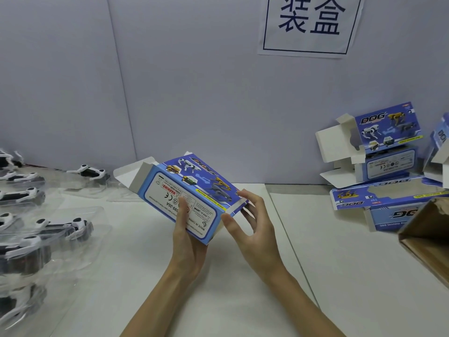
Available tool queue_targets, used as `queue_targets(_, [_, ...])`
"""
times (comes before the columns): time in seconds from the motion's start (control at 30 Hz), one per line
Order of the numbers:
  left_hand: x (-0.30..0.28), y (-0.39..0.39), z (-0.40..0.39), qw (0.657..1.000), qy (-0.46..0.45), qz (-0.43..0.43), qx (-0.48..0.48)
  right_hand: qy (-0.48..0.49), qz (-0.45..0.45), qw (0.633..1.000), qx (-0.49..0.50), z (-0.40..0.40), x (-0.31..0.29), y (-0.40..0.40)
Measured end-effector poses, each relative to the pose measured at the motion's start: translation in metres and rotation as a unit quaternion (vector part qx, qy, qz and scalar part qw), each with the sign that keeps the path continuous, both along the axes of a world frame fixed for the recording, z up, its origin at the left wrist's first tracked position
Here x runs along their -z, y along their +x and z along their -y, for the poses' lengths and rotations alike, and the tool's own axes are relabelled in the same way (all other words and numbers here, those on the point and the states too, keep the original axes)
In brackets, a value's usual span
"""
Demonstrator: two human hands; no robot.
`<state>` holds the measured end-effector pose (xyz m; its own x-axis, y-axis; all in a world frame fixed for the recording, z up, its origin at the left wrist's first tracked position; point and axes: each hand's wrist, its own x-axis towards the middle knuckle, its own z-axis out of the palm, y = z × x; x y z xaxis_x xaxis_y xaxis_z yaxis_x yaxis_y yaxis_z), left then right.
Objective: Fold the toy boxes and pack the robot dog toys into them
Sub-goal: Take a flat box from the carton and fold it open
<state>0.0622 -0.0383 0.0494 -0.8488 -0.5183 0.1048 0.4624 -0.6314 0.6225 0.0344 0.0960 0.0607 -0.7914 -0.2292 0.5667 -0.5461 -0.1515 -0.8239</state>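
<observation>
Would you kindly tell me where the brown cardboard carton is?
The brown carton sits at the head view's right edge, just below the blue toy boxes.

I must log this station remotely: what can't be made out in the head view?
- Toy box: near-end flaps hidden behind right hand; some label print covered by left hand thumb.
- Robot dog toys: blurred, cut off by left edge; count unclear.
- Brown carton: cut by right edge, contents unseen.
- Boxes at right: small print unreadable.
</observation>
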Motion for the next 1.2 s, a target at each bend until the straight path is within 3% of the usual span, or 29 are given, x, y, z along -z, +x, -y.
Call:
queue_targets(0.33, [-0.003,0.004,0.009,0.999,-0.001,-0.026,0.031,0.047,0.018,0.996,-0.068,-0.006,0.003,-0.002])
queue_targets(0.43, [-0.007,0.004,0.01,0.997,-0.052,0.023,0.049,0.051,0.021,0.996,-0.063,-0.007,0.004,-0.008])
queue_targets(0.57, [-0.008,0.005,0.012,0.986,-0.122,0.113,-0.013,0.075,-0.006,0.997,0.006,-0.013,0.004,-0.015])
queue_targets(0.7, [-0.009,0.007,0.011,0.982,-0.135,0.117,0.065,0.143,-0.04,0.989,0.006,-0.016,0.005,-0.016])
queue_targets(0.87, [-0.005,0.003,0.001,0.991,-0.061,0.082,0.083,-0.014,0.1,0.995,-0.019,-0.004,0.002,-0.011])
queue_targets(1.2, [-0.005,0.003,-0.014,0.997,-0.044,0.025,0.061,-0.081,0.094,0.992,0.01,-0.003,0.002,-0.013])
